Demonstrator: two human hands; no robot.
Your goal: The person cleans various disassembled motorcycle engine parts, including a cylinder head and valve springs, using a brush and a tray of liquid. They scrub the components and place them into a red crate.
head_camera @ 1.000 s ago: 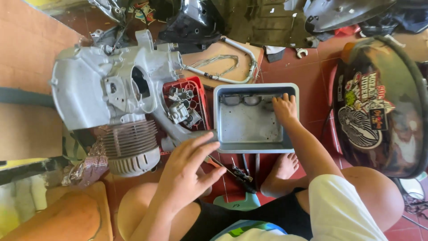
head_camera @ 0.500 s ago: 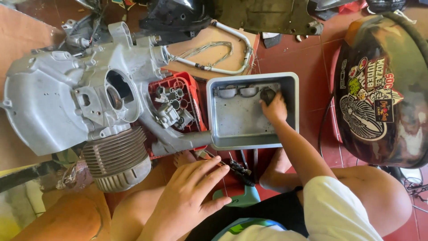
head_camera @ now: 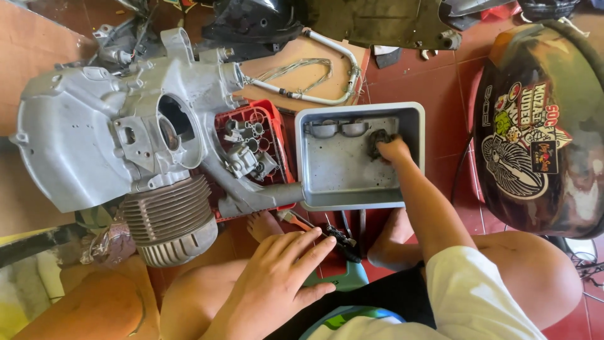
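My right hand point(head_camera: 395, 151) reaches into a grey metal tray point(head_camera: 352, 200) and closes its fingers on a small dark part point(head_camera: 376, 141) near the tray's far right corner. Two pale curved pieces point(head_camera: 338, 128) lie along the tray's far wall. My left hand point(head_camera: 277, 277) rests flat on my left knee with the fingers spread and holds nothing. Its fingertips are close to a black tool point(head_camera: 343, 242) on the floor.
A large grey engine case point(head_camera: 113, 138) with a finned cylinder point(head_camera: 167, 220) lies at the left. A red crate point(head_camera: 280, 135) of small metal parts sits between it and the tray. Orange-handled pliers point(head_camera: 301, 220) lie by my foot. A sticker-covered dark shell point(head_camera: 541, 132) fills the right; a white hose point(head_camera: 314, 97) lies on cardboard behind.
My right hand has moved deeper into the grey tray and closed on the dark part. My left hand has dropped from near the tray's front edge onto my knee.
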